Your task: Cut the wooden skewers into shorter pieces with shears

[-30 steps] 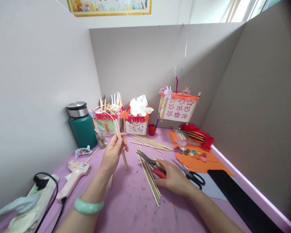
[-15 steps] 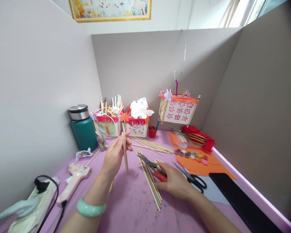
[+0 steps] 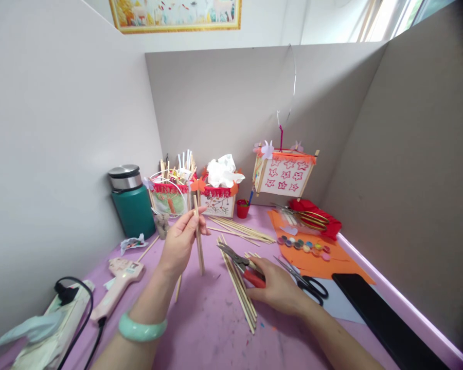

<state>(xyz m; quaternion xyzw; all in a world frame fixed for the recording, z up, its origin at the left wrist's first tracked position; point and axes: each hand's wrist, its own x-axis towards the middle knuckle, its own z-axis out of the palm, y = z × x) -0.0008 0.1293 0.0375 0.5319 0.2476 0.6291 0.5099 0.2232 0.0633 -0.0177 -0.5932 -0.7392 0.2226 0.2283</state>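
Between the thumb and fingers of my left hand, two thin wooden sticks stand nearly upright, their lower ends near the purple tabletop. My right hand is wrapped round the red-handled pliers, whose jaws point up and left over a bundle of sticks. More sticks lie behind, and a short stick rests under my left wrist. Black-handled scissors lie just right of my right hand.
On the left are a green bottle, a glue gun and a power strip. Decorated boxes, a red cup and a hanging lantern are behind. Orange paper and a black phone-like slab lie right.
My left hand has shifted slightly left and up along the sticks, uncovering more of the short stick on the table. My right hand stays in place with the pliers.
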